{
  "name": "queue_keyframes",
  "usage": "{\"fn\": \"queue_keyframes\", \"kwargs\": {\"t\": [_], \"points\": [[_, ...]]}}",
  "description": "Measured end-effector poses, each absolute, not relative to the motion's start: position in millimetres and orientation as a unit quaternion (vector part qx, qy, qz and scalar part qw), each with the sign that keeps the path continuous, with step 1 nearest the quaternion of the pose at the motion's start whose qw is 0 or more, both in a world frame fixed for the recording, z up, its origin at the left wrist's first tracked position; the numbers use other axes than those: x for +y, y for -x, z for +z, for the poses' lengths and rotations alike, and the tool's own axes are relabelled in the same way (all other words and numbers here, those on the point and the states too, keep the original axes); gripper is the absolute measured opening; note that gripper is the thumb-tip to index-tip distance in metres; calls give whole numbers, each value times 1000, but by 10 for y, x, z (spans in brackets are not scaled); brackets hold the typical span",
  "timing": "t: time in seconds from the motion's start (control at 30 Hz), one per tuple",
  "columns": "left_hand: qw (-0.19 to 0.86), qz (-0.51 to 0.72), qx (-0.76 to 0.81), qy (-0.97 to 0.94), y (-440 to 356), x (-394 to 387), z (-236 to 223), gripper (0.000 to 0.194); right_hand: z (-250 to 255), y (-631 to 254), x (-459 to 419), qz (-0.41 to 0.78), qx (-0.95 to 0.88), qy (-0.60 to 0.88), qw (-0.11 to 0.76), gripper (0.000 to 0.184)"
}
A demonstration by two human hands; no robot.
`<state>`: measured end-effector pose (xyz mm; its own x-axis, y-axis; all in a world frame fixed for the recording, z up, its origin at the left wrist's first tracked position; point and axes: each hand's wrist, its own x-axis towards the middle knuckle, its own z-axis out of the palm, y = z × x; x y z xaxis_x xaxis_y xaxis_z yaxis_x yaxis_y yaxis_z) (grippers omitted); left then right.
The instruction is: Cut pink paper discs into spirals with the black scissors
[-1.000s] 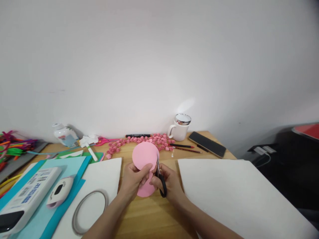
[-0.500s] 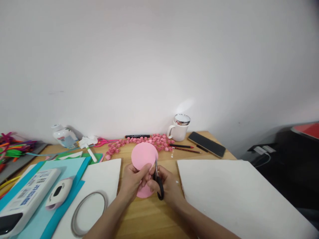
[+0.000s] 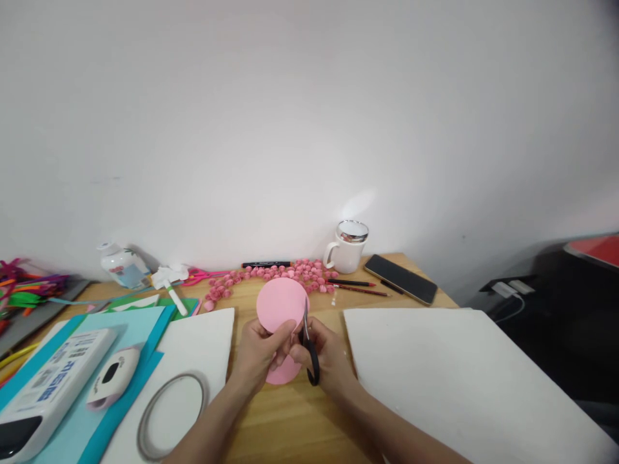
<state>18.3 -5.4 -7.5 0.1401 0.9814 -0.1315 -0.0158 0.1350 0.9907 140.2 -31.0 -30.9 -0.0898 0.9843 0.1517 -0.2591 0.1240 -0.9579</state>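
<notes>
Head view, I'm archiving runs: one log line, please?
left hand: holds pink paper | right hand: holds black-handled scissors | blades: at paper's edge

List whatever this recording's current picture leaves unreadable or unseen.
All in the head view:
- Middle of the pink paper: covered by the left hand.
- Near end of the white box: cut off by the left edge.
- Print on the bottle: too small and blurred.
- Inside of the mug: too small to tell.

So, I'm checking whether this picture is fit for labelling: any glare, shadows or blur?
Head view: a pale glare patch on the wall above the mug; a soft shadow right of the bottle; deep darkness beyond the table's right end; fine detail slightly soft around the black-handled scissors' blades against the pink paper.
</notes>
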Motion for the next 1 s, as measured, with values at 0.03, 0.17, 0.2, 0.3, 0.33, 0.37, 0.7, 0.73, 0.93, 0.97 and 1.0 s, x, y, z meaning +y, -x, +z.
{"fn": "queue_keyframes", "kwargs": {"t": [0.03,0.17,0.2,0.3,0.33,0.37,0.7,0.73,0.93,0.97,1.0], "points": [[573,436,488,-493,-181,-54,-74,42,-315,-1401,-311,554,-489,366,565,27],[579,443,480,-487,-180,-58,-61,42,-339,-1397,-314,572,-475,360,563,27],[581,445,479,-484,-183,-59,-56,41,-344,-1396,-315,576,-473,359,562,26],[586,451,474,-478,-195,-59,-34,40,-342,-1394,-316,580,-470,358,560,26],[586,452,472,-478,-198,-59,-28,40,-334,-1392,-317,581,-470,359,559,26],[585,454,472,-479,-201,-60,-22,41,-322,-1391,-320,582,-470,360,557,26],[611,448,451,-472,-189,-61,-54,40,-277,-1393,-341,590,-465,374,544,23],[620,444,444,-471,-191,-62,-55,40,-290,-1390,-338,595,-463,366,545,23],[601,467,462,-455,-198,-68,-34,40,-347,-1362,-334,605,-462,362,538,26],[593,467,471,-456,-197,-67,-32,40,-341,-1363,-334,601,-465,364,539,27],[584,467,481,-458,-194,-65,-32,40,-329,-1366,-333,592,-470,363,544,28]]}}
